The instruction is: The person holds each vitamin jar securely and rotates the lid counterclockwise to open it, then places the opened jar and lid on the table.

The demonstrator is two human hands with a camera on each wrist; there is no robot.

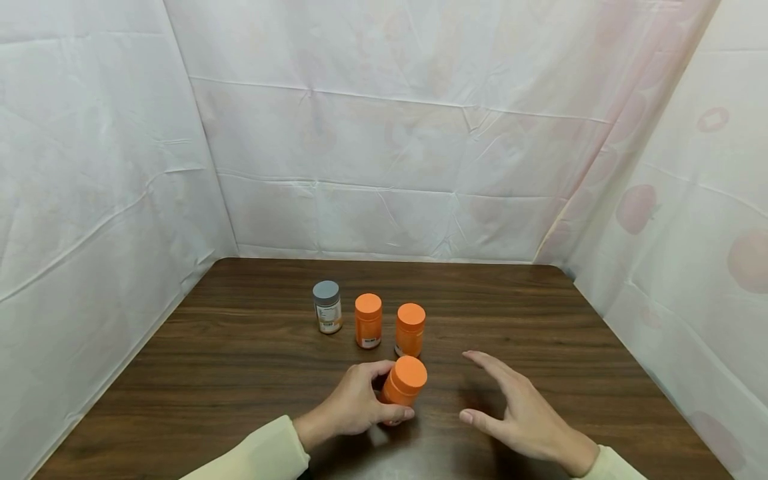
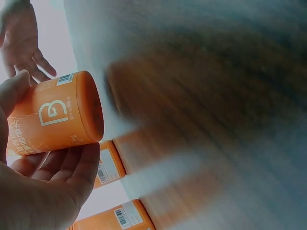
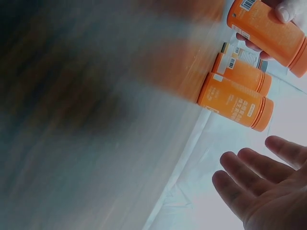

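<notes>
My left hand grips an orange pill bottle by its sides, the thumb on the near side. In the left wrist view the held bottle shows white print and a barcode, its base raised off the table. My right hand hovers to the right, fingers spread and nothing in it. Just beyond the held bottle stand two more orange bottles, the right one closest and the middle one a little further back. A grey-lidded bottle with a pale label stands upright at their left.
The dark wood table reaches back to a white sheet hung behind it. Similar sheets hang along the left and right sides.
</notes>
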